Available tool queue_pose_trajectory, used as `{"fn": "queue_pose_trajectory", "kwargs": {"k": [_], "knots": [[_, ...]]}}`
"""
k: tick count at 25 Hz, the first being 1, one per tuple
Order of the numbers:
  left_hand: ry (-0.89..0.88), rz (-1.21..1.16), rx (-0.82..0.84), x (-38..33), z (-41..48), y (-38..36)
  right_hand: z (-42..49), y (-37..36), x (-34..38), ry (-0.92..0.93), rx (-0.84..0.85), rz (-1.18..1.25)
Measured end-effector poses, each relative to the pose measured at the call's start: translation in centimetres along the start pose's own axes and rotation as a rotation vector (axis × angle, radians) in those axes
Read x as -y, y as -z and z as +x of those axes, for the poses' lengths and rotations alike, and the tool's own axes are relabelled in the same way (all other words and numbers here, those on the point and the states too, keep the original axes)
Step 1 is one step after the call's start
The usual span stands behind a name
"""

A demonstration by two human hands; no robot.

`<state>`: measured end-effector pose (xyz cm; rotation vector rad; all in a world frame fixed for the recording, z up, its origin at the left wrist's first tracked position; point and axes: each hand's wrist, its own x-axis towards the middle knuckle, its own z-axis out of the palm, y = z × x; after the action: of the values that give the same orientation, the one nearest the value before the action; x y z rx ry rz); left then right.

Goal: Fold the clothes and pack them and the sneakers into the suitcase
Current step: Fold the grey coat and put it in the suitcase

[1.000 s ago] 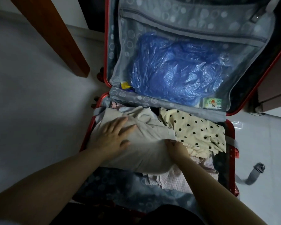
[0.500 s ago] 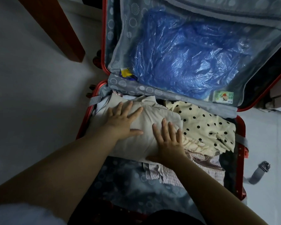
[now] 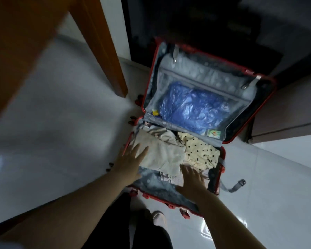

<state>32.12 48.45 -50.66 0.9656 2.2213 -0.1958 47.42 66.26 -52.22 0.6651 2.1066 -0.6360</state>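
Lying open on the white floor (image 3: 61, 123), the red hard-shell suitcase (image 3: 196, 71) holds a folded beige garment (image 3: 162, 155) beside a cream polka-dot top (image 3: 199, 151). The left hand (image 3: 131, 159) rests on the beige garment's edge and the right hand (image 3: 192, 180) over pink checked cloth (image 3: 171, 178), fingers spread wide, both empty.

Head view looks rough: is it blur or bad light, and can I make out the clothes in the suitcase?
Head view: dim, nearly black beyond the suitcase. Head view: motion blur softens the left hand and right hand. Head view: glare patches on the glossy floor at the left edge and lower right. Head view: beige garment and polka-dot garment readable.
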Motion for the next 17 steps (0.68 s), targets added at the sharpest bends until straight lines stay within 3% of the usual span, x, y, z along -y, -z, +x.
{"fn": "queue_pose_trajectory", "kwargs": {"k": [4,7,11,17], "knots": [[0.101,-0.255,-0.103,-2.1,-14.7,8.1,-14.9,6.5,3.2,-0.017,0.024,0.161],[0.182,-0.307,-0.228,-2.5,-22.1,14.2,-22.5,13.3,7.1,0.097,-0.13,0.103],[0.176,-0.43,-0.507,0.6,-26.5,20.7,-25.7,21.2,14.4,0.26,-0.298,0.116],[0.226,-0.42,-0.811,9.4,-28.0,27.7,-26.1,24.8,26.6,0.432,-0.387,0.137]]}}
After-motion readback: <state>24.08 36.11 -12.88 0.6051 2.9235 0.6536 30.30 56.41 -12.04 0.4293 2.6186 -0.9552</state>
